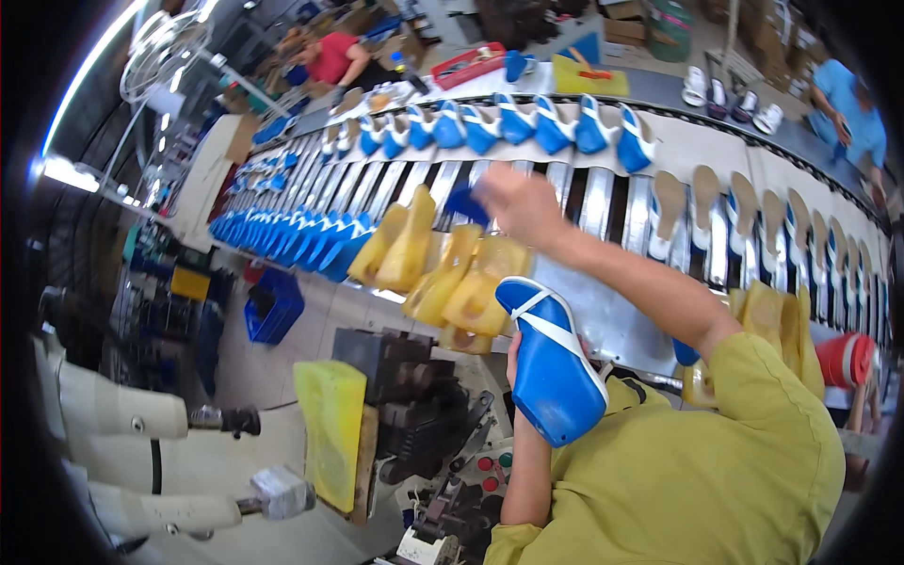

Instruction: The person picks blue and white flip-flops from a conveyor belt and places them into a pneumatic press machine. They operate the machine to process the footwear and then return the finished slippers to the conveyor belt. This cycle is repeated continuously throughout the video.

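Observation:
A blue shoe last (pixel 557 379) with white crossed straps is held up in front of my body. My left hand (pixel 514 362) grips it from behind, so most of that hand is hidden. Farther off, my right hand (pixel 520 200) reaches across over the roller conveyor with its fingers curled and slightly smeared. A dark blue piece (pixel 465 203) shows at its fingertips, too blurred to name. Just below that hand stand several yellow translucent moulded blocks (pixel 482 292), close to the far end of the held last.
Blue lasts with white straps (pixel 556 124) line the conveyor (pixel 595 212), some with tan soles up (pixel 704 200). A machine with a yellow pad (pixel 330 428) stands at the lower left. A blue crate (pixel 275 306) sits on the floor. Two people (pixel 341 61) (pixel 847 113) work beyond.

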Demonstrator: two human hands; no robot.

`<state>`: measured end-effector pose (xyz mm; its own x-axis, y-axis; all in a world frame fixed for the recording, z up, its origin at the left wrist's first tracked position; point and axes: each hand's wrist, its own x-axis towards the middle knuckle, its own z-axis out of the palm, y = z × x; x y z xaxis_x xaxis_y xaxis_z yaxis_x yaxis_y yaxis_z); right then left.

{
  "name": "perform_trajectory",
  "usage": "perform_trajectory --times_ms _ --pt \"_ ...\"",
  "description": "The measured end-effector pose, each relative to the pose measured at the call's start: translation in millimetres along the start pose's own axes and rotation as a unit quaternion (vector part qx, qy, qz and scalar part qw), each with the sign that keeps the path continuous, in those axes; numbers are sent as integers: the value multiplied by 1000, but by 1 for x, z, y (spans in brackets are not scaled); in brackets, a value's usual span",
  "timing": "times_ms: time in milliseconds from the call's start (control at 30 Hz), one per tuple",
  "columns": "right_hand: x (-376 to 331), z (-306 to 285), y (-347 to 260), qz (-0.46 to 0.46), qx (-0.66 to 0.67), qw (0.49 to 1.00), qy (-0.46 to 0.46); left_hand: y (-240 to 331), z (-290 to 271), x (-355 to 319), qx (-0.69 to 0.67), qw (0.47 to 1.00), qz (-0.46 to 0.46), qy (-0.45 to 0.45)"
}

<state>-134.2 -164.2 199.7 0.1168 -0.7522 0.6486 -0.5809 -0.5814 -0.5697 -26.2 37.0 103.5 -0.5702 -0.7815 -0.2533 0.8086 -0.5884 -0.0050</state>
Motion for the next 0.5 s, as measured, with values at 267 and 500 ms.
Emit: perform_trajectory --times_ms 267,500 --pt "-207 -27 172 364 -147 859 -329 -8 -42 32 118 987 10 105" --pt "-269 -14 177 394 -52 910 -113 -7 3 88 98 993 -68 26"
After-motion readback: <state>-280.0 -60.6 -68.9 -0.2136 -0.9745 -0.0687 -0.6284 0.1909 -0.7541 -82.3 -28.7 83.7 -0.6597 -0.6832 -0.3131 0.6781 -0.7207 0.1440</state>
